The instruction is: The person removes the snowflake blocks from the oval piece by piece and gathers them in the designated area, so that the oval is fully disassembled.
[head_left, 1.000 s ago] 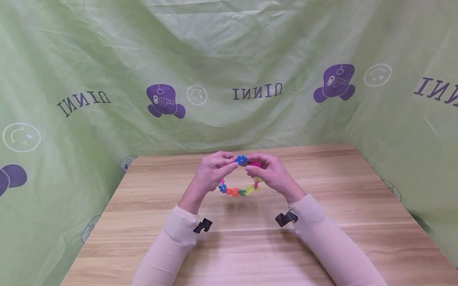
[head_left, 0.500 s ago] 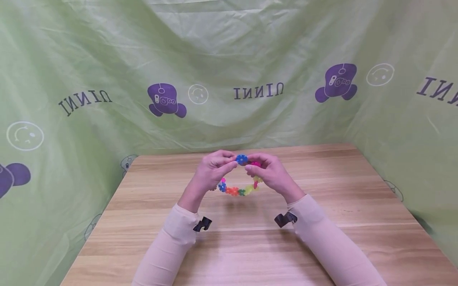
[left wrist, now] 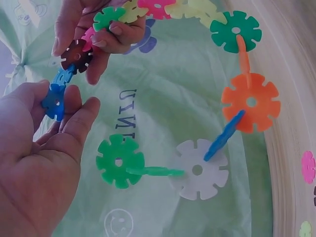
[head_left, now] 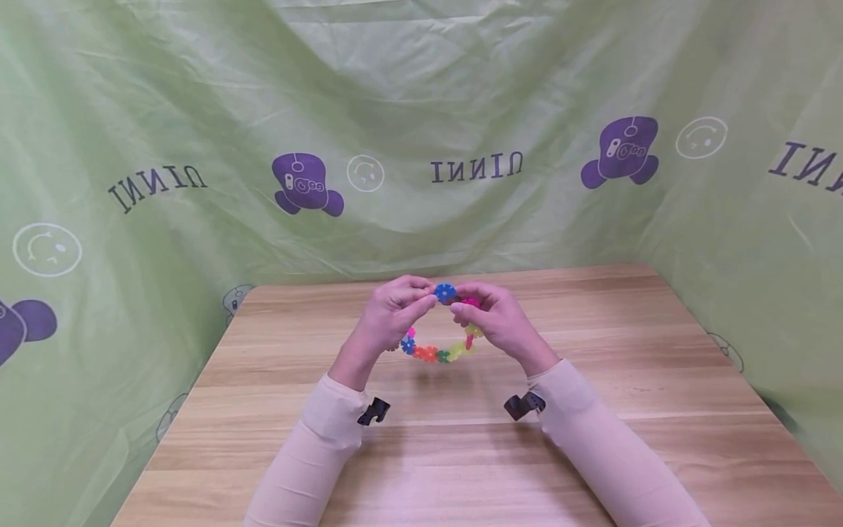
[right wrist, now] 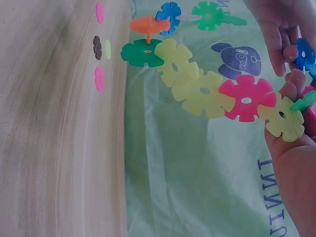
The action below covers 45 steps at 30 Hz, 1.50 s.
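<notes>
Left hand (head_left: 388, 316) pinching blue end disc of multicoloured plastic snowflake-disc chain (head_left: 437, 353) | right hand (head_left: 495, 318) gripping pink end | chain hanging looped above wooden table (head_left: 632, 366), between both hands

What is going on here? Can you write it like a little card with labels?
Toy: a chain of snowflake discs in many colours, bent into a ring
Left hand: its grip pinches the blue disc at the top of the ring
Right hand: pinches the other end, by a pink disc
Where the ring is: held up above the wooden table, hanging between both hands
Also on the table: a few loose discs, seen in the right wrist view
Behind: green cloth with purple figures
</notes>
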{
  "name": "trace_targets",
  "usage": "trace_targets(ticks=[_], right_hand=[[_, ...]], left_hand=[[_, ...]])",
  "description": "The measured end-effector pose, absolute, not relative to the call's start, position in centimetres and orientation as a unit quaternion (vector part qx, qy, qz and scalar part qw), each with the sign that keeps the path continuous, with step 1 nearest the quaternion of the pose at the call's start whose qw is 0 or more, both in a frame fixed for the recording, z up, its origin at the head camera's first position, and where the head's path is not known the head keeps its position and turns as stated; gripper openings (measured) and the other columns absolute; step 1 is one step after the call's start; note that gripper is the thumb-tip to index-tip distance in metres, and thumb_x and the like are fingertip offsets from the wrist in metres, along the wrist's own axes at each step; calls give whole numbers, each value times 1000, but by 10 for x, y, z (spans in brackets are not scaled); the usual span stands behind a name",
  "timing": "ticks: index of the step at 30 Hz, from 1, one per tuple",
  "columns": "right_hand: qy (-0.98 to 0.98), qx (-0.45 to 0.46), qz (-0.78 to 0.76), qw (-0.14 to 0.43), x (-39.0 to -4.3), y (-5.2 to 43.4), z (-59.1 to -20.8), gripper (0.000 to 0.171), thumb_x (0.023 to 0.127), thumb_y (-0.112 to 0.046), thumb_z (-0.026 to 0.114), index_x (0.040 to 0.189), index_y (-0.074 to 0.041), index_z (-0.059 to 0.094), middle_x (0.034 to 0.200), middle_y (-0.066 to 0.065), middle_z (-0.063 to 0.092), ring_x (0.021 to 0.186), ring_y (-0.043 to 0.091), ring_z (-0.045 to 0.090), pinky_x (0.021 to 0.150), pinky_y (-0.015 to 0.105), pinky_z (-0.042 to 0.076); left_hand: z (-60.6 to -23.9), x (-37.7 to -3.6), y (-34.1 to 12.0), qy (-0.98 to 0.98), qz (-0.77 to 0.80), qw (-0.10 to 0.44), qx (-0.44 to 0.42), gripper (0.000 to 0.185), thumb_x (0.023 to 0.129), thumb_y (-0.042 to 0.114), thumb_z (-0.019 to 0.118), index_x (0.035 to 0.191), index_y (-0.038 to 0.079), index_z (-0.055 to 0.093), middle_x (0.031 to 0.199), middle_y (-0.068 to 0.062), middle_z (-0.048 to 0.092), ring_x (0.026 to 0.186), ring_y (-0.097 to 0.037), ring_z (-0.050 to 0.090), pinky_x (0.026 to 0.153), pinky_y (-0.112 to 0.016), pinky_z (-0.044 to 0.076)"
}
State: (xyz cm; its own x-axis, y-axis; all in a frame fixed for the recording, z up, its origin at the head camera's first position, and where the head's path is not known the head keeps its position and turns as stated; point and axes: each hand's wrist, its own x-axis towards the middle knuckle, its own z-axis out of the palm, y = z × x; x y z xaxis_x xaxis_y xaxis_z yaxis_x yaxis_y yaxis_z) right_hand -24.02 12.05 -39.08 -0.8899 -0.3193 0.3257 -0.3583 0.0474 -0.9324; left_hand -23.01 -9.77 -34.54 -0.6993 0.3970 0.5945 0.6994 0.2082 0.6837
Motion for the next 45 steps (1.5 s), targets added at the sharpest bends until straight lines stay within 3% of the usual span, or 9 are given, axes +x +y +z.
trace_targets(ticks=[4,9,14,22,27,30,37,45], right_hand=[[-727,228,647,18,-241,122,-394,32,93,-24,71,119,-7,68,98,12,69,86,38,64,67,33,56],[-737,230,634,52,-243,128,-392,30,93,-20,70,120,-6,68,91,11,68,81,30,64,64,32,55],[-726,241,642,51,-246,127,-387,29,93,-18,71,119,-6,69,92,11,68,79,25,65,65,33,56],[-734,226,640,37,-248,126,-385,31,92,-20,71,120,-7,68,92,20,67,81,31,63,63,30,54],[-723,223,653,32,-247,127,-381,30,92,-19,72,119,-6,68,93,24,65,80,28,63,63,30,54],[-719,225,657,31,-245,127,-379,29,92,-17,72,118,-5,68,92,23,66,78,25,63,63,31,54],[-718,225,658,38,-246,128,-381,29,92,-12,70,119,-1,67,91,11,69,78,22,64,68,38,56],[-726,214,652,40,-247,133,-384,30,92,-16,71,119,-4,67,91,11,68,79,23,64,67,33,56]], left_hand=[[-362,-244,-102,-763,-521,144,-354,12,90,3,70,100,-2,76,103,-13,69,87,-21,64,70,-27,54],[-370,-248,-102,-767,-526,130,-343,15,93,9,68,104,2,76,105,-9,69,82,-19,64,60,-24,51],[-370,-248,-104,-772,-525,127,-336,17,93,12,69,107,4,75,109,-8,68,89,-19,66,70,-28,55],[-365,-248,-115,-778,-532,128,-310,21,92,9,70,111,1,73,114,-7,66,93,-20,67,78,-30,57],[-363,-253,-127,-775,-546,129,-292,22,92,7,70,111,-2,72,114,-10,66,99,-23,67,84,-28,55],[-367,-257,-136,-780,-547,125,-278,22,91,7,70,110,-3,72,114,-13,66,97,-25,67,82,-26,55],[-386,-268,-161,-805,-536,134,-214,21,90,9,72,110,0,72,108,-14,67,79,-23,60,63,-20,51],[-421,-285,-201,-871,-471,81,-111,27,88,11,71,114,4,70,101,-11,66,84,-22,58,67,-29,53]])
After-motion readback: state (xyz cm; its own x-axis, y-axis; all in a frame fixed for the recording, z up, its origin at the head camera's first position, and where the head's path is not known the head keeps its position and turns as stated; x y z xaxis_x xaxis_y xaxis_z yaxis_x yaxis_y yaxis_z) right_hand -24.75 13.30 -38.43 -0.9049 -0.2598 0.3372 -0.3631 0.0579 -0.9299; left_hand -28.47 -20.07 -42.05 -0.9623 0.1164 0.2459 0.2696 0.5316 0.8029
